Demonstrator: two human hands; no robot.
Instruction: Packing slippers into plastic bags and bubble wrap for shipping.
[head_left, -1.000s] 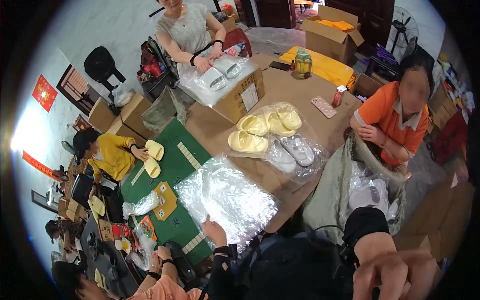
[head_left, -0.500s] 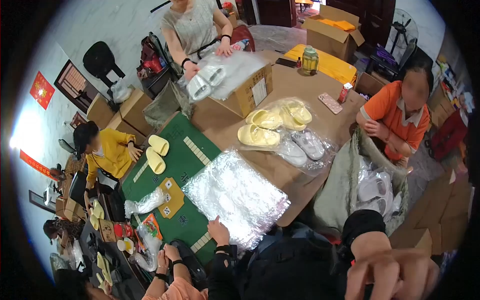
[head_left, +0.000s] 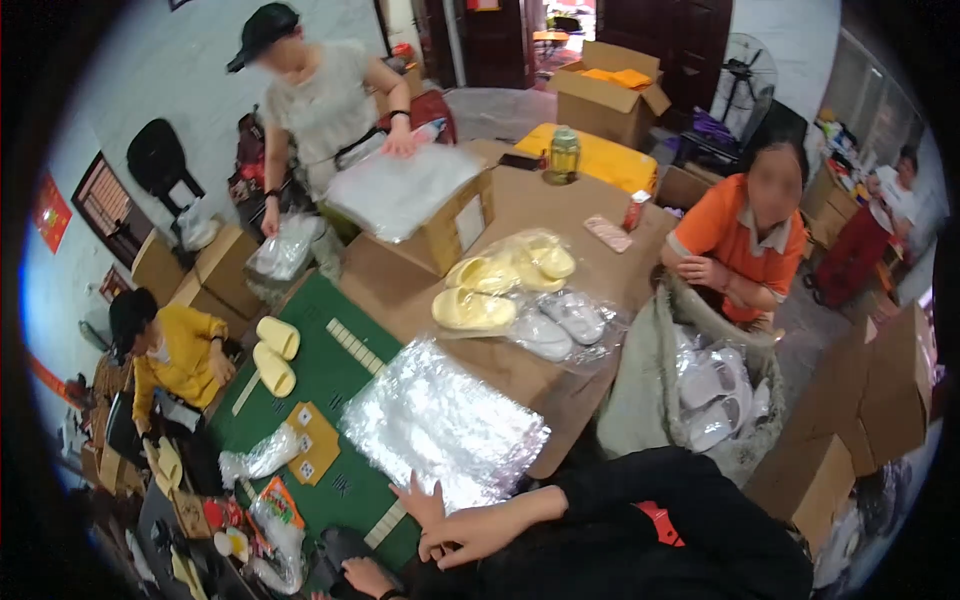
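Observation:
My left hand [head_left: 422, 502] has its fingers spread at the near edge of a stack of shiny, silvery plastic sheets or bags [head_left: 440, 425]. My right hand [head_left: 482, 527] reaches across over my left wrist, its fingers loosely bent and partly apart, with nothing visible in them. The stack lies across a green mat [head_left: 310, 350] and the brown tabletop [head_left: 400, 290]. Beyond it, pale yellow slippers [head_left: 480, 305] and grey-white slippers [head_left: 560, 325] rest in clear plastic. A loose yellow pair [head_left: 275, 355] sits on the mat's far left.
An open sack [head_left: 640, 400] of wrapped white slippers stands at the right, beside a person in orange [head_left: 750, 240]. Across the table, another person [head_left: 325, 120] stands by a cardboard box [head_left: 440, 235] topped with clear bags. A jar [head_left: 564, 158] and phone [head_left: 608, 234] sit farther back.
My right hand has swung from the lower right across to my left wrist. My left hand's fingers have spread. The standing person has moved wrapped slippers off the box, down to the left.

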